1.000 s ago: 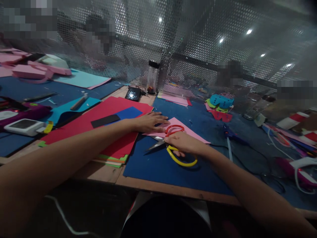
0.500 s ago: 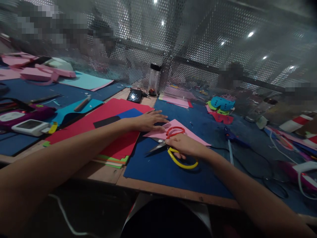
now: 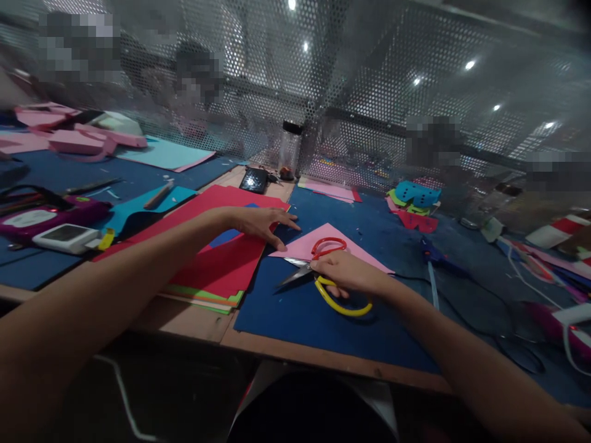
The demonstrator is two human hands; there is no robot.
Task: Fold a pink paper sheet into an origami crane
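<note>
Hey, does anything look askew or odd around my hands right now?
Two things. The red paper on your left is stacked askew, its edges uneven, with green sheets poking out at the near corner. And the scissors in your right hand look mismatched: one red loop, one yellow loop.

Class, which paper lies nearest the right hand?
The pink sheet overlapped by the scissors' red handle; red sheets lie farther left, other pink sheets farther off.

Dim, with small overhead lights [image 3: 470,64]
</note>
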